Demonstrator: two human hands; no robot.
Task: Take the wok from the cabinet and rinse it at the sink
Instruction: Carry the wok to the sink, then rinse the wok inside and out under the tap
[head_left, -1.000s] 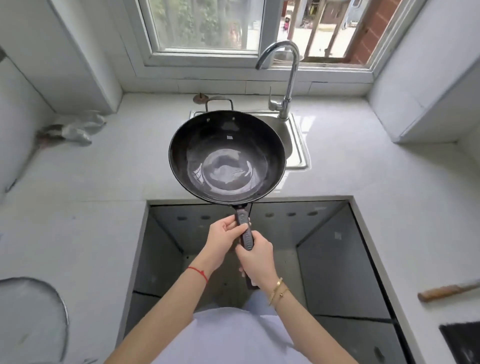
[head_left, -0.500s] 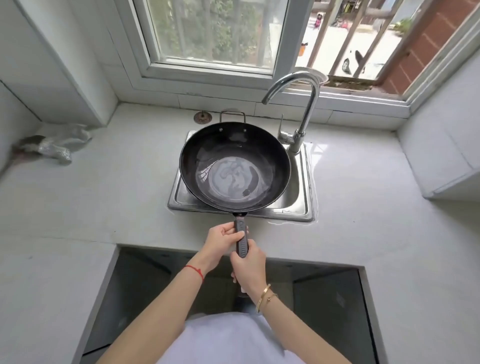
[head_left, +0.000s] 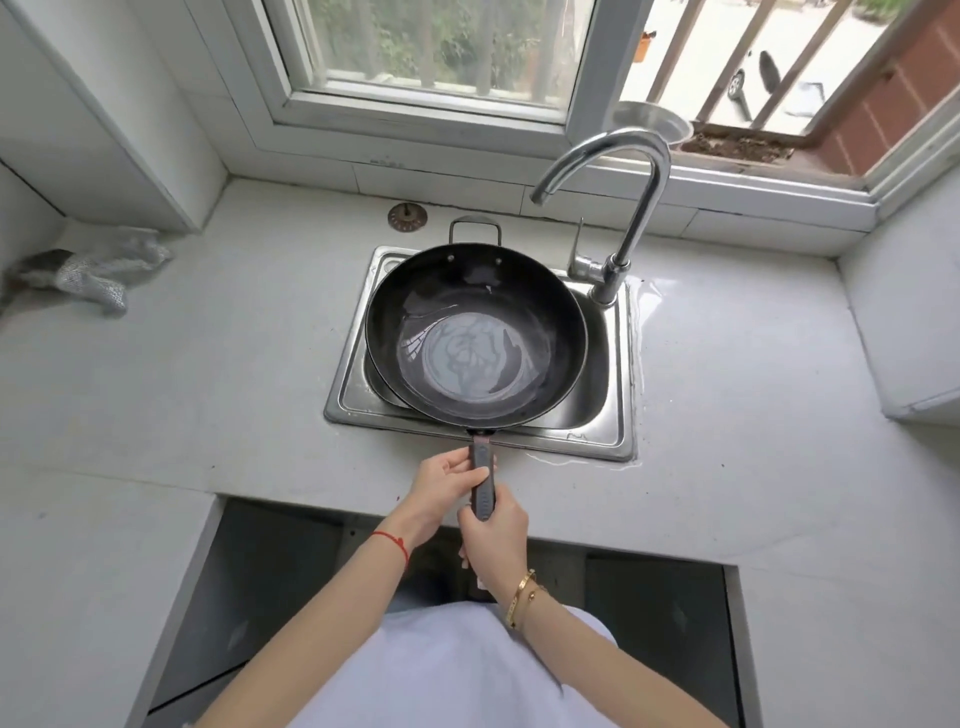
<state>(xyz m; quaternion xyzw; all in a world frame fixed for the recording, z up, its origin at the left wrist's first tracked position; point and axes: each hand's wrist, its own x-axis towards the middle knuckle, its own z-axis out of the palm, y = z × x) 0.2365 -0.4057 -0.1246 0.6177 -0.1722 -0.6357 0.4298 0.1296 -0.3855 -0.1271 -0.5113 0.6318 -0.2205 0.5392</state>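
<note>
A black wok with a shiny bottom hangs level over the small steel sink, covering most of the basin. Its long dark handle points toward me across the counter's front strip. My left hand grips the handle near the pan. My right hand grips it just behind. A small loop handle sticks out at the wok's far rim. The curved chrome faucet stands at the sink's back right, its spout above and to the right of the wok. No water is running.
White counter surrounds the sink. A crumpled silver cloth lies at the far left, a round drain strainer behind the sink. A metal bowl sits on the window ledge. Below me gapes an open cutout in the counter.
Both hands carried the wok forward from above the counter cutout to over the sink. My view moved closer to the sink and window.
</note>
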